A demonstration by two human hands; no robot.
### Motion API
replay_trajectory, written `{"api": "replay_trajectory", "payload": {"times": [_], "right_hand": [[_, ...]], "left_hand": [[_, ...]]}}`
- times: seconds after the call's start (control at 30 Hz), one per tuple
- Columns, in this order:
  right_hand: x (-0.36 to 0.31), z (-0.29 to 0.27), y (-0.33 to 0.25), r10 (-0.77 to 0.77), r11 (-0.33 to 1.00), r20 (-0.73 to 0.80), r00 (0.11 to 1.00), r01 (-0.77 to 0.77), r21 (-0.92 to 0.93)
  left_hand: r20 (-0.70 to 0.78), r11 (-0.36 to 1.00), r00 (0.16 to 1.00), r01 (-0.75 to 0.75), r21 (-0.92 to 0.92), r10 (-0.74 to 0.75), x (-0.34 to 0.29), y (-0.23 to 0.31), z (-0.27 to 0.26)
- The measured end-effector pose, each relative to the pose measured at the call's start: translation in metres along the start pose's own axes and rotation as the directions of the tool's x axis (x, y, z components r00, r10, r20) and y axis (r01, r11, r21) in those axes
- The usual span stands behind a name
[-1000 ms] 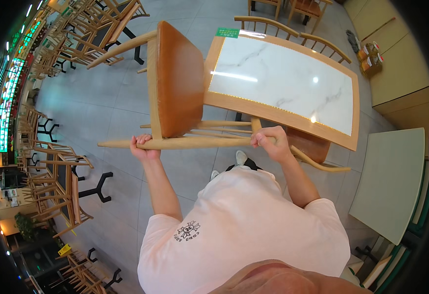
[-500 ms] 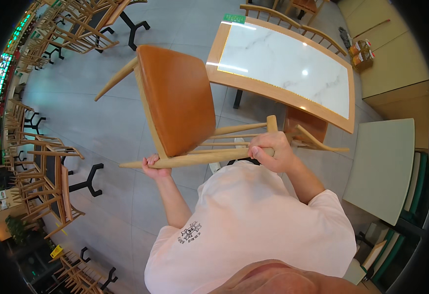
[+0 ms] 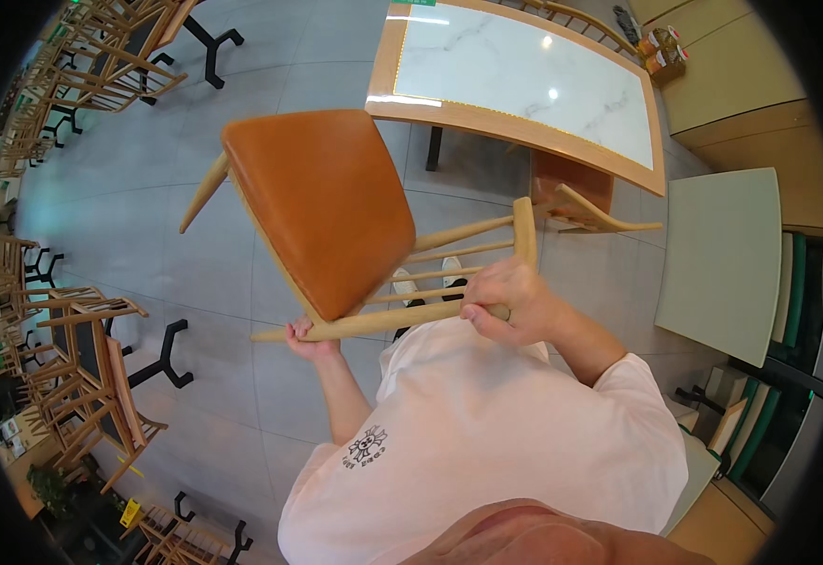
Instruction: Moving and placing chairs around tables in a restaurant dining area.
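Tilted on its side in front of me is a wooden chair (image 3: 322,212) with an orange-brown padded seat and a spindle back, held up by both hands. Near the seat's lower corner, my left hand (image 3: 311,339) is closed around the pale rear leg. My right hand (image 3: 505,299) grips the same long post farther up, close to the curved top rail. The seat's cushioned face shows fully; my palms and parts of the post under the fingers are hidden. Below the spindles, my shoes (image 3: 453,271) show on the floor.
Ahead on the right stands a table (image 3: 524,85) with a white marbled top and wood rim. A second brown-seated chair (image 3: 576,184) is tucked at its near side. Tables with upturned chairs (image 3: 91,353) line the left. A pale green panel (image 3: 722,264) is at the right.
The chair's seat has tipped so more of its top faces me. The table and right-hand panel have shifted up and left in view. Both hands keep their grip.
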State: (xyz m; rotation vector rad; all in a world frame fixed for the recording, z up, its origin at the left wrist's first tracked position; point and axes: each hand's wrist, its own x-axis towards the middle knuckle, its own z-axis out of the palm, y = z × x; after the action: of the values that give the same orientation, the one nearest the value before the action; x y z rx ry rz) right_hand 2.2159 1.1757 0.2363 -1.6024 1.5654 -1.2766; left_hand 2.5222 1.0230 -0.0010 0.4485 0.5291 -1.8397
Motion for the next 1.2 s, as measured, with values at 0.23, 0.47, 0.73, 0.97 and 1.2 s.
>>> {"api": "replay_trajectory", "payload": {"times": [0.23,0.47,0.73,0.97,1.2], "right_hand": [[-0.015,0.001,0.020,0.113,0.994,0.012,0.994,-0.113,0.007],[-0.018,0.001,0.056,0.378,0.925,0.033,0.925,-0.379,0.036],[-0.028,-0.012,0.123,0.568,0.799,-0.169,0.806,-0.589,-0.125],[-0.014,-0.027,0.173,0.571,0.670,-0.328,0.753,-0.658,-0.344],[0.015,0.045,0.235,0.716,0.519,-0.211,0.666,-0.709,-0.477]], "left_hand": [[-0.140,0.993,0.985,-0.094,0.071,0.103,-0.026,-0.003,-0.016],[-0.315,0.990,0.945,-0.049,0.135,0.090,0.010,-0.004,-0.083],[-0.674,0.731,0.729,0.523,0.439,-0.117,0.068,-0.088,-0.118],[-0.638,-0.151,0.728,0.621,0.769,-0.252,0.060,-0.165,-0.099],[-0.482,0.116,0.682,0.634,0.765,-0.550,0.021,-0.240,-0.043]]}}
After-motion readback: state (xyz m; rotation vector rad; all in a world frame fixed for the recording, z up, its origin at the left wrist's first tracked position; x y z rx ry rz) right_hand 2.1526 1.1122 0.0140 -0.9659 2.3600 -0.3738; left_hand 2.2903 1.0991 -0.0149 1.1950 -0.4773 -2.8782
